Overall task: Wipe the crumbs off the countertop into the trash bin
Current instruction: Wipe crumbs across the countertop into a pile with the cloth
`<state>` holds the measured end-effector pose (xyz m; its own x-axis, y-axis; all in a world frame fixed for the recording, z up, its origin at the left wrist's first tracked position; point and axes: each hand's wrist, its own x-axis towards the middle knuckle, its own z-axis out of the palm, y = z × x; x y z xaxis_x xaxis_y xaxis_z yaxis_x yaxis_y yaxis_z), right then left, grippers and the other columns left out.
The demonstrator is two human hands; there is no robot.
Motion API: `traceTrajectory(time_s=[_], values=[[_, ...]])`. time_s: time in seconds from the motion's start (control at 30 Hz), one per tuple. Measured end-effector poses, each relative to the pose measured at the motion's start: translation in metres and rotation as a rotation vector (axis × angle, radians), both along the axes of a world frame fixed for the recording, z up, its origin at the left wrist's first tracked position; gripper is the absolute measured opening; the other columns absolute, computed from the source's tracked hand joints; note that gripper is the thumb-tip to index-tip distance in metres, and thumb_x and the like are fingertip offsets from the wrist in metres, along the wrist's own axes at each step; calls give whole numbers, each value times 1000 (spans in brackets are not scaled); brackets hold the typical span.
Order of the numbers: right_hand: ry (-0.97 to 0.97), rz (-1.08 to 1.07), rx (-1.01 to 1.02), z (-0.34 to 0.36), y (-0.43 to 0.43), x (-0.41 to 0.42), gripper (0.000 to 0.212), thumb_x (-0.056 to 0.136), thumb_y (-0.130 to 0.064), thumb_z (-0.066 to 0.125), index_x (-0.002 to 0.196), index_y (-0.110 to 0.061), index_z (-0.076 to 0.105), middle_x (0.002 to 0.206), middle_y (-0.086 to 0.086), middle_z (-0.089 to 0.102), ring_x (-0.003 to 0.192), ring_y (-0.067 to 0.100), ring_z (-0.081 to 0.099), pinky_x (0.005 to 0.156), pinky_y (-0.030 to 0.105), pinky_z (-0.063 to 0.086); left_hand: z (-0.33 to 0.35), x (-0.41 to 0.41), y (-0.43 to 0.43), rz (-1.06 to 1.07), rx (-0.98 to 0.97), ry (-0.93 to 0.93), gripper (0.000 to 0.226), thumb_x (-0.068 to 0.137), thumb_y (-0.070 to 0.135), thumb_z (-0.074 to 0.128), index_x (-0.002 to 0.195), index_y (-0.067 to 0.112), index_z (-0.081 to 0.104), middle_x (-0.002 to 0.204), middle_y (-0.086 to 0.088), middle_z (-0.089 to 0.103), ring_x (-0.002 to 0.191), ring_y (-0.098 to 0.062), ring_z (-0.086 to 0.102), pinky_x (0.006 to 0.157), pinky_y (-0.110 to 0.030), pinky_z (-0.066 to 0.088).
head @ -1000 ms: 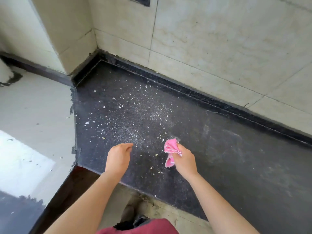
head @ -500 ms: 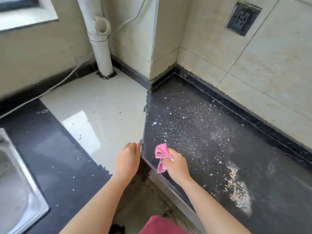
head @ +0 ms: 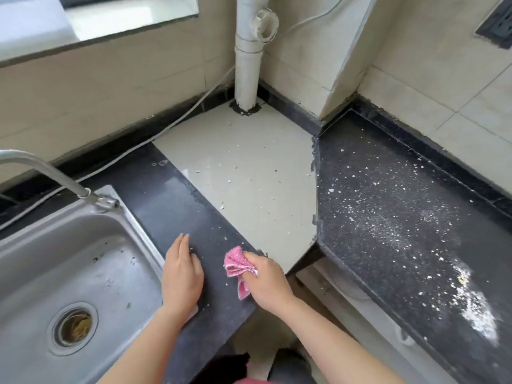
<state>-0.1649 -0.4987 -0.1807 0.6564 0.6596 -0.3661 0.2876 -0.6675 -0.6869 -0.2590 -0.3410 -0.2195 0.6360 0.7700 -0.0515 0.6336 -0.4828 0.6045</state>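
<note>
My right hand (head: 267, 278) grips a crumpled pink cloth (head: 237, 266) and holds it on the dark countertop (head: 177, 206) beside the sink. My left hand (head: 181, 273) lies flat, fingers together, on the same dark strip just left of the cloth. White crumbs and powder (head: 393, 231) are scattered over the dark countertop on the right, with a denser pale pile (head: 476, 309) near its front edge. A few crumbs lie on the beige corner slab (head: 249, 173). No trash bin is in view.
A steel sink (head: 69, 273) with a drain and a faucet (head: 41, 173) sits at the left. A white pipe (head: 248, 51) rises from the corner, a cable runs along the back wall, and a wall socket (head: 496, 26) is at the upper right. Below the counter corner is an open gap.
The view has swung left from the crumb-covered right counter to the sink side. Both hands moved left with it, the cloth still held, now resting on the dark strip by the sink.
</note>
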Motion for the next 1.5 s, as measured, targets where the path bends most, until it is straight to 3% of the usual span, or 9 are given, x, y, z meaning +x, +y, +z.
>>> traceTrajectory(time_s=[0.27,0.47,0.57,0.7,0.83,1.0,1.13,1.3,1.5], values=[[-338,547,-94,-22,37,-79,52,85,-18,55,135,-27,47,92,11,56,86,32,57,75,41,51,-24,-65,36,112,-16,124,50,98,11,37,146,-1,29,156,-17,22,147,-28,14,120,-39,9],[-726,404,-82,-36,33,-24,49,60,-11,80,107,-20,72,68,4,58,58,24,58,46,29,48,-27,-61,25,83,-113,69,54,100,16,33,149,-2,18,159,-15,14,147,-24,11,120,-32,6],[-642,187,-231,-33,30,35,44,93,-13,54,134,-29,52,91,7,59,80,25,57,69,36,51,-28,-58,23,94,-131,64,55,101,19,31,150,0,12,160,-14,9,148,-23,7,120,-30,3],[-560,-151,-165,-16,37,66,48,96,-15,49,142,-27,42,99,6,57,87,23,55,73,34,48,-29,-55,22,99,-130,63,55,102,19,29,150,-2,11,160,-15,8,148,-23,7,120,-29,3],[-365,186,-28,-12,47,0,38,94,-23,44,130,-33,49,90,6,58,81,27,58,71,38,51,-33,-54,18,111,-117,74,55,102,19,26,150,-2,8,160,-14,6,148,-21,4,119,-27,2],[-617,710,-46,-25,37,-26,46,74,-11,68,118,-22,63,71,4,58,60,23,56,50,33,48,-35,-52,15,137,-118,75,55,102,17,26,150,-2,8,160,-15,5,148,-22,4,119,-28,3],[-654,498,-312,-32,25,45,36,97,-18,43,128,-37,44,82,-1,51,71,21,55,58,32,46,-36,-50,14,151,-119,66,54,102,17,25,150,-1,8,160,-13,4,148,-20,3,119,-28,2],[-608,-12,-437,-20,19,102,47,97,-20,47,141,-31,36,101,10,60,71,19,48,60,29,38,-36,-48,12,168,-118,55,54,101,15,27,149,-2,10,160,-14,5,148,-23,5,119,-29,4],[-279,340,-71,-7,65,11,49,88,-26,42,133,-46,41,101,9,65,88,32,64,78,41,54,-41,-50,11,170,-125,65,54,101,15,30,150,-2,14,160,-13,6,148,-22,6,119,-28,5]])
